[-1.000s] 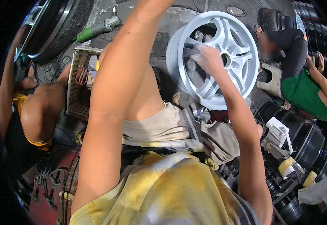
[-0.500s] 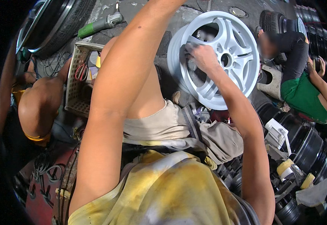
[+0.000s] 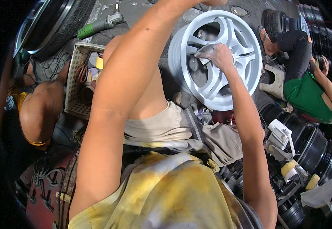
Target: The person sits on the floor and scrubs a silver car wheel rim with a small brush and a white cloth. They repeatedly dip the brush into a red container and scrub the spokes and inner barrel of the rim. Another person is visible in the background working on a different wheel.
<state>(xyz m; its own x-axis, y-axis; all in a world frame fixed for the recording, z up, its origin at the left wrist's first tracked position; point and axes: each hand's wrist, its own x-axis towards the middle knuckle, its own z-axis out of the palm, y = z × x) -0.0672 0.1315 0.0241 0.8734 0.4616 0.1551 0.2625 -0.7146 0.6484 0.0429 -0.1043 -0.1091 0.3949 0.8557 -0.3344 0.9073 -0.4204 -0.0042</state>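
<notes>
A pale grey-white alloy wheel rim (image 3: pixel 246 84) stands on the floor in front of me, tilted, its spoked face toward me. Against the spokes at its left half rests my right hand (image 3: pixel 220 56), closed with the fingers bent. A small light-coloured sheet (image 3: pixel 204 60), perhaps sandpaper, shows under those fingertips. My left arm reaches up across the view, and only a sliver of my left hand (image 3: pixel 214 2) shows at the top edge, above the rim; its fingers are hidden.
A plastic crate (image 3: pixel 70 80) with red-handled scissors (image 3: pixel 81 73) and tape stands left, beside a green angle grinder (image 3: pixel 97 27). One person crouches at far left; another in a green shirt (image 3: pixel 314 98) sits right. Dark wheel rims (image 3: pixel 314 147) are piled at right, near a white device (image 3: pixel 279 133).
My right hand has moved slightly right along the spokes, and the light sheet under its fingers now shows. A bit of my left hand has come into view at the top.
</notes>
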